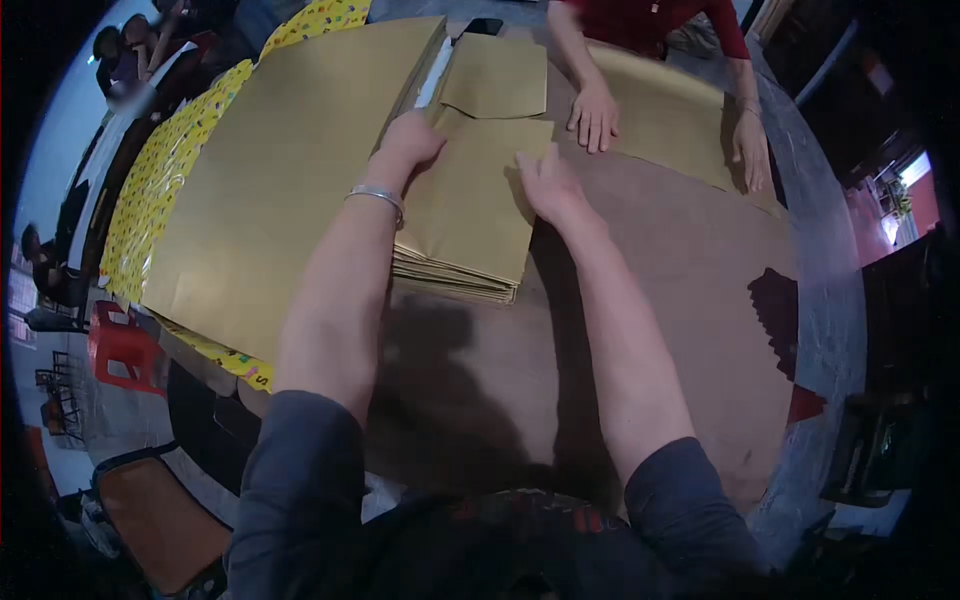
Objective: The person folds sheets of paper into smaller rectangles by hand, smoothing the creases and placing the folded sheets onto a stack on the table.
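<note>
A stack of folded gold paper (470, 200) lies on the brown table cover in front of me, its layered near edge showing several thicknesses. My left hand (412, 140), with a silver bracelet at the wrist, is closed at the stack's upper left edge, fingers curled over it. On the opposite side, my right hand (550, 187) grips the right edge with thumb and fingers. Just beyond, a smaller folded gold piece (497, 78) overlaps the far end of the stack. The undersides of my fingers are hidden.
Large gold sheets (270, 180) cover the left side, over yellow patterned paper (150, 215). Across the table (660, 330), a person in a red top rests both hands (594, 115) near another gold sheet (665, 105). A red stool (122, 345) and a chair (165, 520) stand at left.
</note>
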### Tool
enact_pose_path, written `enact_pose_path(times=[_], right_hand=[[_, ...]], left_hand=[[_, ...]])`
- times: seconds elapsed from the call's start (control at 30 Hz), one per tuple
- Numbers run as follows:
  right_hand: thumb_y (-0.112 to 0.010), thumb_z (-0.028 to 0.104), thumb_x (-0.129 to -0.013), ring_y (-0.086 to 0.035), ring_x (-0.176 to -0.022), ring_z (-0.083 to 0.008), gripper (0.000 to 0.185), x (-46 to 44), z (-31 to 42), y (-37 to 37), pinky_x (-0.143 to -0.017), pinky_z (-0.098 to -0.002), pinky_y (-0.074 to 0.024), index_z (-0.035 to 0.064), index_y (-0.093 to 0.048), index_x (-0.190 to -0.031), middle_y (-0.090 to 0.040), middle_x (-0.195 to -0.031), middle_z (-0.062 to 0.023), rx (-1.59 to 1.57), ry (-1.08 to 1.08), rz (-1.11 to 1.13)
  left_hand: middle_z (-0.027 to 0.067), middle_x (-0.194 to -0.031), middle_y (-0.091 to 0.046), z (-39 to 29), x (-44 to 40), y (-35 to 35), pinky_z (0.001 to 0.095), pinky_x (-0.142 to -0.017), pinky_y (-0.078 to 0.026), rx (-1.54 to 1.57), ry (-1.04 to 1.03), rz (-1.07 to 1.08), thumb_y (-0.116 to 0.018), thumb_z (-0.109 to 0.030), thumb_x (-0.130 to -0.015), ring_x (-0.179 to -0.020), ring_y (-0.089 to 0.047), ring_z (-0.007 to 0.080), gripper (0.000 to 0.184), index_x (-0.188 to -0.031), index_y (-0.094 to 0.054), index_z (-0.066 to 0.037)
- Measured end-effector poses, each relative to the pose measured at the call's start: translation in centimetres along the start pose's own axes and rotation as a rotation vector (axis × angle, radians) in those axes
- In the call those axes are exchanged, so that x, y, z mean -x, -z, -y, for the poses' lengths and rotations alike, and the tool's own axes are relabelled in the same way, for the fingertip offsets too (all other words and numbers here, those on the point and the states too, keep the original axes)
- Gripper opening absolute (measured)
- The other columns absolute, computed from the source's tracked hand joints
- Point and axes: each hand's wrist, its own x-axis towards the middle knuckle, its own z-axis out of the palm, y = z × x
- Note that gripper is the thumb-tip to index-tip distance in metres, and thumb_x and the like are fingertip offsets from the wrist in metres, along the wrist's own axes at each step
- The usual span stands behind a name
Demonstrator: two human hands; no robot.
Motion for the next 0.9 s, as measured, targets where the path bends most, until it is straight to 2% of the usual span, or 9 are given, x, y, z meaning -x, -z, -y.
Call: enact_pose_path(times=[0.07, 0.2, 0.23, 0.27, 0.37, 0.47, 0.5, 0.73, 0.9], right_hand=[[-0.05, 0.05, -0.094, -0.045, -0.127, -0.0465, 0.069, -0.5, 2.0, -0.2, -0.106, -0.0457, -0.0381, -0.0093, -0.043, -0.129, -0.045, -0.135, -0.0346, 0.014, 0.029, 0.198], [-0.051, 0.049, -0.094, -0.047, -0.124, -0.047, 0.067, 0.0, 1.8, -1.5, -0.104, -0.0465, -0.0393, -0.0087, -0.039, -0.127, -0.048, -0.129, -0.0344, -0.015, 0.203, 0.075], [-0.055, 0.045, -0.093, -0.034, -0.137, -0.0421, 0.082, -0.5, 1.9, -0.9, -0.114, -0.0436, -0.0301, -0.013, -0.025, -0.143, -0.034, -0.145, -0.0332, -0.056, 0.021, 0.286], [-0.055, 0.045, -0.093, -0.034, -0.137, -0.0421, 0.082, -0.2, 1.9, -0.7, -0.114, -0.0436, -0.0301, -0.013, -0.025, -0.143, -0.034, -0.145, -0.0332, -0.057, 0.025, 0.286], [-0.053, 0.044, -0.094, -0.02, -0.145, -0.0391, 0.079, 0.4, 2.2, -0.8, -0.118, -0.0469, -0.0207, -0.0091, -0.024, -0.147, -0.023, -0.154, -0.0298, 0.432, 0.11, 0.134], [-0.049, 0.043, -0.096, -0.019, -0.145, -0.0412, 0.074, 0.4, 3.4, -0.9, -0.117, -0.0514, -0.0227, -0.0075, -0.027, -0.145, -0.024, -0.154, -0.0266, 0.49, 0.351, -0.006], [-0.045, 0.045, -0.097, -0.018, -0.147, -0.0387, 0.071, 0.1, 4.0, -1.4, -0.117, -0.0541, -0.0206, -0.0045, -0.029, -0.146, -0.023, -0.156, -0.0253, 0.487, 0.393, 0.013], [-0.036, 0.052, -0.099, -0.018, -0.148, -0.0338, 0.07, 0.8, 4.2, -3.2, -0.116, -0.06, -0.0186, 0.0014, -0.031, -0.148, -0.023, -0.158, -0.0194, 0.481, 0.29, 0.263], [-0.039, 0.058, -0.096, -0.012, -0.149, -0.0336, 0.078, 0.8, 4.2, -3.0, -0.115, -0.0627, -0.0166, 0.0034, -0.03, -0.15, -0.017, -0.16, -0.0172, 0.53, 0.242, 0.294]], left_hand=[[0.0245, -0.11, -0.067, 0.7, -0.4, -0.3, 0.0445, -0.091, -0.052, 0.04, 0.013, 0.021, -0.065, -0.022, -0.083, -0.104, -0.065, 0.0389, 0.035, -0.107, -0.067, 0.003], [0.0256, -0.105, -0.068, 1.7, -0.4, -0.2, 0.0443, -0.09, -0.053, 0.048, -0.089, 0.038, -0.056, -0.012, -0.085, -0.101, -0.066, 0.0386, 0.028, -0.106, -0.067, 0.003], [0.0236, -0.115, -0.065, 1.6, 0.3, -0.2, 0.0451, -0.09, -0.052, 0.075, -0.001, 0.032, -0.053, -0.01, -0.087, -0.104, -0.065, 0.0394, 0.029, -0.112, -0.064, 0.001], [0.0236, -0.115, -0.065, 1.4, 1.1, -0.4, 0.0451, -0.09, -0.052, 0.074, 0.0, 0.029, -0.053, -0.01, -0.087, -0.104, -0.065, 0.0394, 0.029, -0.112, -0.064, 0.001], [0.0136, -0.139, -0.047, 1.5, 2.4, -1.2, 0.0481, -0.097, -0.049, -0.187, -0.363, -0.112, -0.052, -0.013, -0.091, -0.125, -0.052, 0.035, 0.033, -0.123, -0.055, -0.005], [0.011, -0.139, -0.048, 0.1, 4.0, -0.4, 0.0566, -0.101, -0.043, -0.414, -0.495, -0.172, -0.052, -0.02, -0.092, -0.134, -0.042, 0.0293, 0.033, -0.122, -0.057, -0.006], [0.0093, -0.142, -0.046, 0.2, 3.7, -0.7, 0.0629, -0.103, -0.037, -0.42, -0.498, -0.139, -0.05, -0.028, -0.095, -0.139, -0.035, 0.0269, 0.039, -0.127, -0.055, -0.008], [0.0153, -0.15, -0.039, 1.3, 4.2, -2.9, 0.0616, -0.108, -0.032, -0.363, -0.39, -0.098, -0.046, -0.036, -0.097, -0.142, -0.033, 0.0291, 0.055, -0.14, -0.045, -0.002], [0.0176, -0.157, -0.026, 1.8, 3.9, -3.8, 0.0512, -0.119, -0.017, -0.335, -0.295, 0.049, -0.033, -0.041, -0.101, -0.148, -0.019, 0.0294, 0.063, -0.149, -0.03, -0.001]])
